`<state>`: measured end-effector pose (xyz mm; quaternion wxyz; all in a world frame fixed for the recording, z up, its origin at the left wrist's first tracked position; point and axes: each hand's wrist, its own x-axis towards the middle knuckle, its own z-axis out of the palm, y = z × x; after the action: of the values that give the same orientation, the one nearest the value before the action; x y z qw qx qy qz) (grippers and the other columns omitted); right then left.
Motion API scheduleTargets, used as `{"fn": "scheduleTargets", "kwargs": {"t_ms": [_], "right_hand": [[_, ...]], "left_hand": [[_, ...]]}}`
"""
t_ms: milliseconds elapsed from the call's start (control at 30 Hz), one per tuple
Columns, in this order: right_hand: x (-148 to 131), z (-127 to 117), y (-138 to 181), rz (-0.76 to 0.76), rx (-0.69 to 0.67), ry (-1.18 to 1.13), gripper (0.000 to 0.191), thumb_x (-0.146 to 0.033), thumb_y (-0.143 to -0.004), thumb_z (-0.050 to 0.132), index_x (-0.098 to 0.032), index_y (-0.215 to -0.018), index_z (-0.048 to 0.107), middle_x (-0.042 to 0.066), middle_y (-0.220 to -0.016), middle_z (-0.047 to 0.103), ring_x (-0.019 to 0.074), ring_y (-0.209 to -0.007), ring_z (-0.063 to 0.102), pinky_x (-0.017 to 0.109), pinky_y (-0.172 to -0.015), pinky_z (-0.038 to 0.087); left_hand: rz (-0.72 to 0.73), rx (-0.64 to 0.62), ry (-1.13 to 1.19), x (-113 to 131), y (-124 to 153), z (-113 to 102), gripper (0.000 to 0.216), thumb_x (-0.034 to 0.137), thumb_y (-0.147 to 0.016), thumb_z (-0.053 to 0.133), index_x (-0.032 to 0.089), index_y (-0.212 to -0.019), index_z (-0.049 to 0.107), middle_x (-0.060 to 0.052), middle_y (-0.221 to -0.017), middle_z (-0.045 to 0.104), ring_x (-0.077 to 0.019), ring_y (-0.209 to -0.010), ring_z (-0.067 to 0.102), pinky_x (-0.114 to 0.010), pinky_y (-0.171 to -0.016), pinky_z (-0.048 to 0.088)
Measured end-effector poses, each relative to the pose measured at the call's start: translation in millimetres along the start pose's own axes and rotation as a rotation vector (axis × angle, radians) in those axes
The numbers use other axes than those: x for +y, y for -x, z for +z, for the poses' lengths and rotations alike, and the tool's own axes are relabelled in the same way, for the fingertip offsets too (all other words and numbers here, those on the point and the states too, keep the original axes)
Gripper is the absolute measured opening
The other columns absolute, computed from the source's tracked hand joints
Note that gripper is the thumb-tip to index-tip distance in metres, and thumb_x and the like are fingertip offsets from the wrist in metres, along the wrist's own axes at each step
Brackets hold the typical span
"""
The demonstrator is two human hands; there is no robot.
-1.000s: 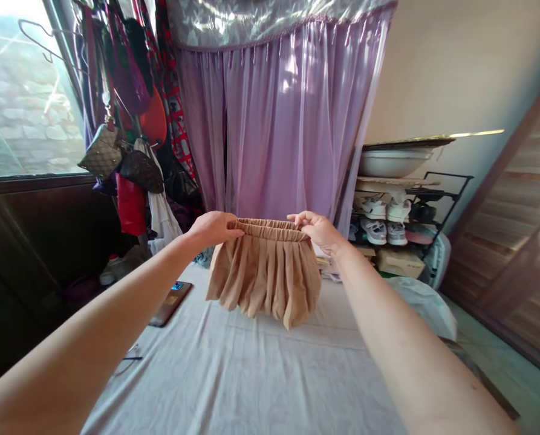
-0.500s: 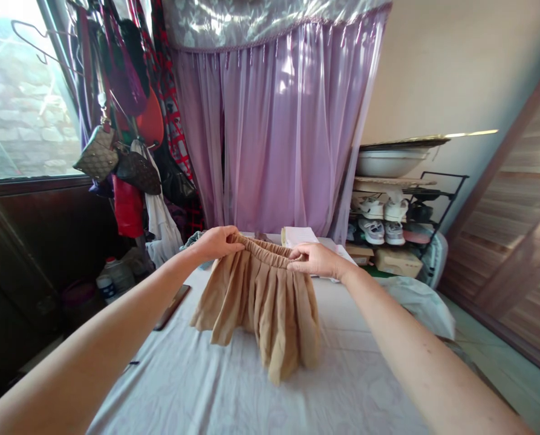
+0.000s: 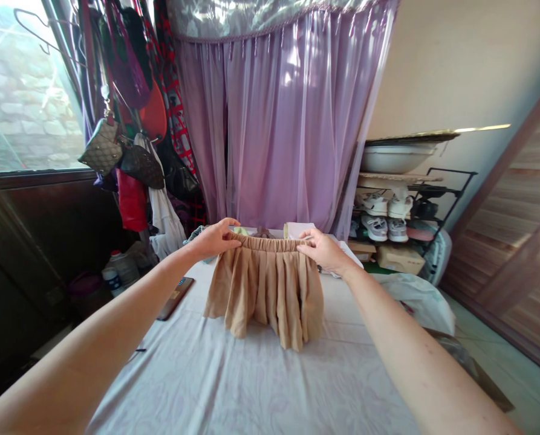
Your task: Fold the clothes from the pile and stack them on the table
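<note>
A small tan pleated skirt with an elastic waistband hangs above a pale lilac bed sheet. My left hand pinches the left end of the waistband. My right hand grips the right end. Both arms are stretched forward, and the waistband is pulled roughly level between the two hands. The hem brushes or hangs just over the sheet.
A dark phone lies on the sheet's left edge. Bags and clothes hang at the left by a window. A purple curtain hangs behind. A shoe rack with a basin stands at the right, and folded items sit behind the skirt.
The skirt dipped toward the sheet with my right hand lower, then rose again. The waistband is now level and stretched wider between both hands.
</note>
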<state>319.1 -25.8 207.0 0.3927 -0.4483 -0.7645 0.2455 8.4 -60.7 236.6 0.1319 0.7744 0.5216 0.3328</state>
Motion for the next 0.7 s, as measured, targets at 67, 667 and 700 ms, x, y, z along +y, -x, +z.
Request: {"fn": "scheduleTargets", "kwargs": {"t_ms": [67, 667, 700], "right_hand": [[-6.2, 1.7, 2.6, 0.019, 0.04, 0.074, 0.041, -0.031, -0.072, 0.059, -0.021, -0.111, 0.061, -0.009, -0.056, 0.053, 0.0122, -0.052, 0.044, 0.024, -0.056, 0.033], [-26.4, -32.0, 21.6, -0.156, 0.125, 0.159, 0.043, -0.037, -0.088, 0.052, -0.02, -0.128, 0.055, -0.004, -0.07, 0.058, 0.0127, -0.059, 0.049, 0.026, -0.061, 0.04], [-15.1, -28.4, 17.1, -0.146, 0.099, 0.151, 0.044, -0.037, -0.087, 0.052, -0.019, -0.127, 0.056, -0.003, -0.071, 0.06, 0.0128, -0.06, 0.051, 0.026, -0.062, 0.042]], "left_hand": [[-0.006, -0.026, -0.085, 3.5, -0.6, -0.3, 0.037, 0.036, -0.069, 0.063, 0.019, -0.101, 0.062, 0.007, -0.061, 0.053, -0.0122, -0.059, 0.049, -0.023, -0.056, 0.035], [0.145, 0.133, 0.128, 19.2, -9.1, 4.7, 0.029, 0.045, -0.083, 0.058, 0.02, -0.098, 0.055, 0.006, -0.069, 0.051, -0.0113, -0.063, 0.049, -0.023, -0.06, 0.041], [0.135, 0.104, 0.093, 12.3, -13.6, 10.5, 0.03, 0.046, -0.082, 0.059, 0.02, -0.098, 0.056, 0.005, -0.07, 0.053, -0.0119, -0.064, 0.05, -0.023, -0.06, 0.041]]}}
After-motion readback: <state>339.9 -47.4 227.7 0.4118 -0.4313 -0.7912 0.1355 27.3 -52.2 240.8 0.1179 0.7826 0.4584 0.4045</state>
